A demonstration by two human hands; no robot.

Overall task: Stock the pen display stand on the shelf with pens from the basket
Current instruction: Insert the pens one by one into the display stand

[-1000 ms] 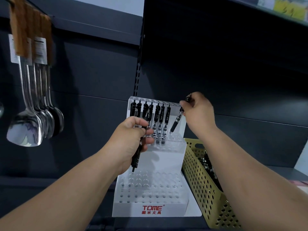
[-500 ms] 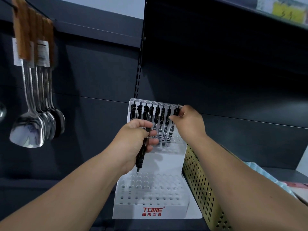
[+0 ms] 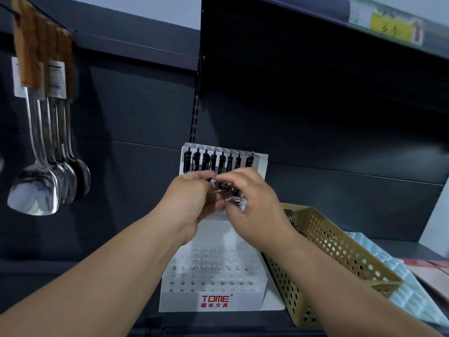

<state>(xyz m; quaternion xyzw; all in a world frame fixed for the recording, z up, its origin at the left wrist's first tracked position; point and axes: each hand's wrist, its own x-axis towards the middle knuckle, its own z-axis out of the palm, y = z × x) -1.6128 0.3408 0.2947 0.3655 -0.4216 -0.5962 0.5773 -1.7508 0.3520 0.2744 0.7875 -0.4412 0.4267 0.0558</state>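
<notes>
Together left hand (image 3: 192, 199), right hand (image 3: 256, 207) pinch black pen (image 3: 222, 184); white stand (image 3: 245, 300) front reads red "TOME".

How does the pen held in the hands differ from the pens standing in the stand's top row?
Pose: the held pen lies slanted, almost sideways, while the top-row pens stand upright side by side. State: the held pen is gripped between the left hand and the right hand and is not yet in a hole, while the top-row pens are seated in the stand. Both appear mostly black.
</notes>
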